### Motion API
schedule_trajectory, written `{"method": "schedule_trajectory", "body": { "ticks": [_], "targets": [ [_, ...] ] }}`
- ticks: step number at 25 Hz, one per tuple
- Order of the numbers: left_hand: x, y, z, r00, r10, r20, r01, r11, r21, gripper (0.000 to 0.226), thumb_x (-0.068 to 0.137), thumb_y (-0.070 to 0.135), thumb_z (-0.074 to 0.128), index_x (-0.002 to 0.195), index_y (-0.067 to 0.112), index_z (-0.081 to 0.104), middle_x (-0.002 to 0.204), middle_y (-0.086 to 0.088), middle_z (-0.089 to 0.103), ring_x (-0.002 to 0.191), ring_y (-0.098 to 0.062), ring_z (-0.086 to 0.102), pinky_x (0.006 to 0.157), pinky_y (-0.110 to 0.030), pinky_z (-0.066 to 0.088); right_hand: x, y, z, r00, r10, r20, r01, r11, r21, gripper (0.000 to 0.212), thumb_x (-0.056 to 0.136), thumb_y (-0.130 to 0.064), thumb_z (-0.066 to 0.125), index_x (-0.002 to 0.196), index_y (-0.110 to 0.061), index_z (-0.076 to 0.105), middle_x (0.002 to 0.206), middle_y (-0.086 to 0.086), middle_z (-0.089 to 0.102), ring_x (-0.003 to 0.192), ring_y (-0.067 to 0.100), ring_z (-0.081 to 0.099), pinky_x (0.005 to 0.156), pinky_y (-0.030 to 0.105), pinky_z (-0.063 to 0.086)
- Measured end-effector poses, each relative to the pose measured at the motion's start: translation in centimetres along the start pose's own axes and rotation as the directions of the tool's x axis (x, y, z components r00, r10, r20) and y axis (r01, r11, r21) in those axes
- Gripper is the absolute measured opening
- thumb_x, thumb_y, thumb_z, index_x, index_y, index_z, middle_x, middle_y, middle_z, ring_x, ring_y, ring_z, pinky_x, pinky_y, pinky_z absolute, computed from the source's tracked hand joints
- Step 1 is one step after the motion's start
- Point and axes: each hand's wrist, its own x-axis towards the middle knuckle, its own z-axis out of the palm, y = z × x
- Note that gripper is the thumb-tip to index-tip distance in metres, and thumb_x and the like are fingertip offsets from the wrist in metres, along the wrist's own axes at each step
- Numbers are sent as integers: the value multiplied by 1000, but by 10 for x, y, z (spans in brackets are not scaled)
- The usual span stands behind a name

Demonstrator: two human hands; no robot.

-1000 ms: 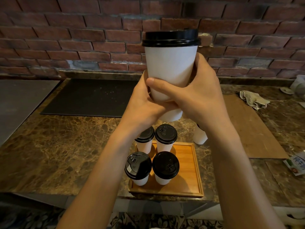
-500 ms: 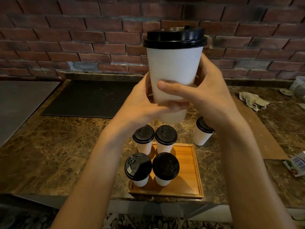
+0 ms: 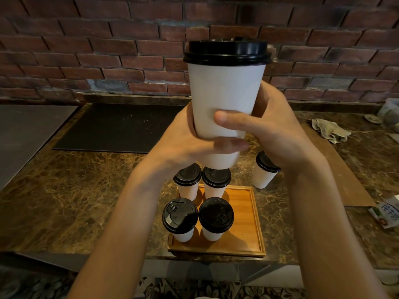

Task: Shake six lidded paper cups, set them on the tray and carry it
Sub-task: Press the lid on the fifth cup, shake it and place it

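Observation:
Both my hands hold one white paper cup [image 3: 224, 91] with a black lid upright in the air, close to the camera. My left hand [image 3: 183, 143] wraps its lower left side and my right hand [image 3: 274, 130] wraps the right side, thumb across the front. Below, a square wooden tray [image 3: 248, 223] carries several lidded cups: two at the front [image 3: 180, 219] [image 3: 216, 216] and two behind [image 3: 187, 180] [image 3: 216, 180]. Another lidded cup [image 3: 264, 173] stands on the counter just right of the tray, partly hidden by my right wrist.
The tray sits near the front edge of a brown marble counter [image 3: 75, 190]. A black mat [image 3: 121, 126] lies at the back left, a brown board [image 3: 345, 169] to the right, a crumpled cloth [image 3: 330, 130] at the back right, a small packet [image 3: 386, 212] at the right edge. A brick wall stands behind.
The held cup has shifted slightly right and down and then up again in both hands. The cups on the tray and the counter have stayed in place.

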Motion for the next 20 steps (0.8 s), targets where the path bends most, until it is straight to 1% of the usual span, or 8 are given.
{"method": "schedule_trajectory", "body": {
  "ticks": [2,5,8,10,13,15,17,20],
  "targets": [
    [1,-1,1,999,-1,-34,1,1000,-14,63,68,8,80,124,18,53,111,3,67,103,-12,65,78,-22,54,1,-2,1,1000,-2,-28,1,999,-51,62,70,-32,79,125,-22,53,115,-7,63,107,6,63,82,22,54],
    [3,1,3,993,7,-117,-9,1000,-20,67,60,18,85,120,22,54,108,6,69,102,-10,65,78,-22,54,1,-4,3,995,-18,-95,9,996,-93,70,73,-34,80,135,-18,50,123,-5,62,112,7,60,88,28,56],
    [5,2,9,973,20,-228,-11,999,40,66,58,20,87,112,31,52,97,17,67,94,3,64,69,-10,51,3,-6,5,989,-9,-148,-9,993,-120,69,75,-36,80,135,-19,50,123,-5,61,112,7,60,89,31,57],
    [8,1,13,956,36,-291,-14,997,77,65,63,16,85,117,26,49,100,15,64,91,9,62,65,-6,49,5,-6,9,980,-9,-196,-20,989,-145,70,74,-39,81,134,-19,51,121,-7,62,110,5,60,88,31,57],
    [12,-3,17,942,58,-331,-26,994,102,72,66,5,82,127,16,46,110,9,61,95,10,61,70,-6,48,5,-2,18,955,-11,-297,-44,983,-180,75,71,-41,84,133,-20,49,118,-10,61,107,3,60,87,29,57],
    [14,-5,18,936,74,-345,-28,990,137,67,70,7,80,127,16,47,109,12,60,95,14,59,72,-4,46,4,1,24,937,-20,-348,-58,976,-212,80,69,-45,83,136,-20,46,120,-11,58,109,4,58,89,30,56],
    [15,-7,19,932,94,-349,-21,978,206,63,74,14,78,128,18,47,103,18,57,89,23,54,70,1,43,4,3,29,922,-28,-386,-73,967,-245,87,67,-49,82,139,-20,43,124,-9,56,113,6,56,91,33,55],
    [17,-9,19,934,90,-345,-18,978,206,72,70,16,80,132,17,44,103,20,56,87,27,52,68,3,41,5,3,28,916,-30,-399,-76,966,-247,85,66,-50,83,137,-21,44,121,-11,56,111,5,56,90,31,55]
  ]
}}
